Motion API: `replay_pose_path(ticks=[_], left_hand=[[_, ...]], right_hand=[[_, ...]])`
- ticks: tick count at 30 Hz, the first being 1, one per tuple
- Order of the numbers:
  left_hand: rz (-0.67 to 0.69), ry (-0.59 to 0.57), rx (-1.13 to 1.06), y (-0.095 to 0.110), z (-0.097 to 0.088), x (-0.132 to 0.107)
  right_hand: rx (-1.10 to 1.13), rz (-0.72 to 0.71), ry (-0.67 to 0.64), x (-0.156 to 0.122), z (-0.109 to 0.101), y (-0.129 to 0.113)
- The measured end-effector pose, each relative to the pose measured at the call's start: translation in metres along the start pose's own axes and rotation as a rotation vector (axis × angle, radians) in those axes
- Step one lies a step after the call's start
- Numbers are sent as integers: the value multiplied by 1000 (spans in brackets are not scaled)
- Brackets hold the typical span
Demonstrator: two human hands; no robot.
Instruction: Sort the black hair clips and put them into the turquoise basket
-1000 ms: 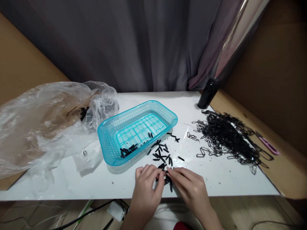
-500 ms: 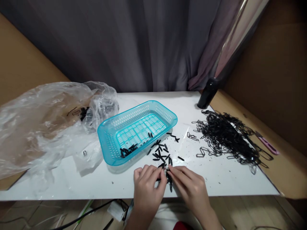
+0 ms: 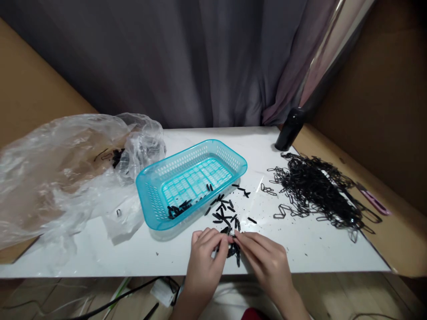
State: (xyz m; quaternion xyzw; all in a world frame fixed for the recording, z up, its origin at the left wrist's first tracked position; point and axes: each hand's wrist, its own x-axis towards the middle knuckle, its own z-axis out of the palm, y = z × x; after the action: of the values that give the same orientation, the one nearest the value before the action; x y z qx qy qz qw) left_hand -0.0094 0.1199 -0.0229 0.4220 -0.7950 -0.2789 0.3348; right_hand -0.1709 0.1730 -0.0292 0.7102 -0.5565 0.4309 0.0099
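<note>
Tabletop: black strips, mixed angles

Basket, apparently obstacle beyond left hand

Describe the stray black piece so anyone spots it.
On the white table, find the blue basket, then the scattered short black pieces at its near right. The stray piece lies beyond the right hand. Touching no other, it is the rightmost short piece.

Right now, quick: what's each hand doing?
Left hand: pinched closed; anything held is too small to tell.
Right hand: likewise pinched closed; whether it holds anything can't be told.
</note>
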Motion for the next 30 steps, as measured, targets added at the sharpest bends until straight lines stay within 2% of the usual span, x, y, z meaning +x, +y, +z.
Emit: replay_pose_path(ticks=[4, 10, 18, 24, 30], left_hand=[[-28, -58, -57, -1, -5, 1], [32, 12, 28, -3, -2, -1], [154, 47, 95, -4, -3, -3], [178, 64, 86, -3, -2, -4], [173, 72, 74, -2, -2, -3]], right_hand=[[13, -19, 0, 0, -1, 0], [34, 16, -28, 0, -1, 0], [47, 18, -42, -1, -1, 1], [46, 1, -66, -2, -3, 2], [25, -29, -35, -2, -3, 1]])
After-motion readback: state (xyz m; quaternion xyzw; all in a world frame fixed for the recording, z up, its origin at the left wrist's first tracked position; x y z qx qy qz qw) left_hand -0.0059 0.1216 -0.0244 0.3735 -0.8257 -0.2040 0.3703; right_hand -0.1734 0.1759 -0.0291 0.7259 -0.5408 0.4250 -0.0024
